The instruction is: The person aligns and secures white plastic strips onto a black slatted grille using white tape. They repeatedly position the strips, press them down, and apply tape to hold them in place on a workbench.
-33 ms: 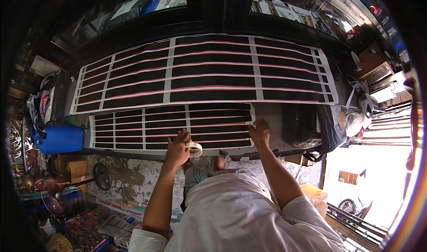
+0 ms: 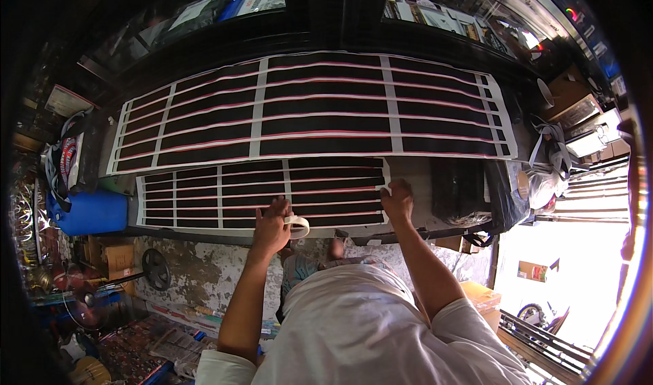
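On the near part of the worktable lies a smaller black sheet (image 2: 252,188) crossed by white and red lines and pale cross strips. My left hand (image 2: 273,225) rests at its front edge, fingertips on the sheet, with a roll of pale tape (image 2: 298,228) held at the thumb side. At the sheet's right end, my right hand (image 2: 400,200) is closed, thumb and fingers pinched at the white border. What lies between those fingertips is too small to make out. Behind, a larger sheet (image 2: 326,106) of the same pattern spreads across the table.
A blue container (image 2: 88,212) stands off the table's left end. Black plastic-wrapped bundles (image 2: 462,191) sit to the right of the smaller sheet. Dark-framed glass panes (image 2: 333,18) rise along the back. A pedal-like black wheel (image 2: 156,269) is at lower left, before a peeling wall (image 2: 204,266).
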`<action>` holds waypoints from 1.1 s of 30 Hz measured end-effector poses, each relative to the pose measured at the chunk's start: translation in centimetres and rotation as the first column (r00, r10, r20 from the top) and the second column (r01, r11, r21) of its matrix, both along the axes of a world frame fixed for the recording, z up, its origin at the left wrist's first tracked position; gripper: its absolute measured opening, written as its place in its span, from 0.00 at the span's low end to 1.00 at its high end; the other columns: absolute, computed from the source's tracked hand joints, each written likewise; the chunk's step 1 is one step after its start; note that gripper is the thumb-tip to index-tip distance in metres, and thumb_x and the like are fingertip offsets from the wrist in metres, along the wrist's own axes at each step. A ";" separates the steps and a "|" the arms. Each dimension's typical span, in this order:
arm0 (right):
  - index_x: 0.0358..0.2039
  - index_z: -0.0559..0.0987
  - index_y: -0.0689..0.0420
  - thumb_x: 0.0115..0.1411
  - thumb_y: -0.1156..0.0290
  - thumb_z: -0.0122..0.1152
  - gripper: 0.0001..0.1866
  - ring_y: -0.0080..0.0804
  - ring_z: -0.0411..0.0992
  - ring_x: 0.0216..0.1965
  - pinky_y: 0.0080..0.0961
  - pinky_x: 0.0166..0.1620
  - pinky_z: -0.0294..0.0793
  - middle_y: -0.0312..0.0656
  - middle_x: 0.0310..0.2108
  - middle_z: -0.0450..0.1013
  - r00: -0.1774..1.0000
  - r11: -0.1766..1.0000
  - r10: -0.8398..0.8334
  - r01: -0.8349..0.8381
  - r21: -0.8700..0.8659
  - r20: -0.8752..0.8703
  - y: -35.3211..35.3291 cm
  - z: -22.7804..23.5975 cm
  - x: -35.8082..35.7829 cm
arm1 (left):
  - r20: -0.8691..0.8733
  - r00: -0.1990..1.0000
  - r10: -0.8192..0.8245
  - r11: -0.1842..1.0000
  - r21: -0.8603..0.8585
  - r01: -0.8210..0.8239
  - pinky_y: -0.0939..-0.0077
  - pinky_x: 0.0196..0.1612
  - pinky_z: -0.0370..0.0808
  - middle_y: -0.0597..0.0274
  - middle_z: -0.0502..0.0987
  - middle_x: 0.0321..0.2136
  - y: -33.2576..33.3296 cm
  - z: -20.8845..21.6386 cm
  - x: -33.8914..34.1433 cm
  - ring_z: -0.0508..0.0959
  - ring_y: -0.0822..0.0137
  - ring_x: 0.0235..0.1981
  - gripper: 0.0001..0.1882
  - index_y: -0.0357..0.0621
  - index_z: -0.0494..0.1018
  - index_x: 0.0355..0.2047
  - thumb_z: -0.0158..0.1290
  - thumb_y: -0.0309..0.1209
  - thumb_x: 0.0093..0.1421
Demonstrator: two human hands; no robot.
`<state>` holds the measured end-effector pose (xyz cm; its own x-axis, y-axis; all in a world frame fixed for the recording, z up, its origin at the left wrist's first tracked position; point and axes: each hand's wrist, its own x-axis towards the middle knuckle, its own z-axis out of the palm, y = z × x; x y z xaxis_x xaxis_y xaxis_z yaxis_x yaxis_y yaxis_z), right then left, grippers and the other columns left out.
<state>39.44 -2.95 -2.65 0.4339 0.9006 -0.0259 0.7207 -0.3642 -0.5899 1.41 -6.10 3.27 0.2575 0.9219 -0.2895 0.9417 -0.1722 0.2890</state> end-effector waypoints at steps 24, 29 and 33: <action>0.39 0.88 0.46 0.62 0.49 0.70 0.16 0.50 0.80 0.55 0.55 0.55 0.76 0.43 0.46 0.84 0.998 0.927 -0.054 0.045 -0.371 -0.014 4.4 1.2 -0.4 | -0.084 0.996 0.014 0.992 -0.125 -0.024 0.21 0.73 0.56 0.64 0.59 0.78 5.7 0.0 0.2 0.61 0.59 0.77 0.29 0.57 0.63 0.75 0.50 0.36 0.75; 0.39 0.88 0.46 0.61 0.49 0.70 0.15 0.50 0.82 0.53 0.53 0.56 0.77 0.42 0.46 0.84 0.997 0.939 -0.079 0.074 -0.335 -0.003 4.3 1.0 -0.5 | -0.113 0.994 -0.014 0.987 -0.162 -0.004 0.22 0.74 0.55 0.65 0.57 0.79 6.0 0.5 0.2 0.61 0.59 0.77 0.30 0.58 0.62 0.76 0.49 0.36 0.75; 0.40 0.89 0.45 0.60 0.49 0.71 0.16 0.50 0.81 0.54 0.51 0.57 0.77 0.42 0.48 0.85 0.998 0.920 -0.058 0.042 -0.391 -0.030 4.9 1.4 -0.4 | -0.115 0.993 -0.024 0.987 -0.162 0.006 0.22 0.74 0.55 0.65 0.57 0.79 6.0 0.4 -0.1 0.61 0.58 0.78 0.30 0.57 0.62 0.76 0.50 0.36 0.75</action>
<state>39.08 1.90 -1.29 0.4693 0.7929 -0.3887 0.6742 -0.6060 -0.4221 1.35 -0.10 3.67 0.2269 0.8570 -0.4627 0.9681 -0.1466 0.2033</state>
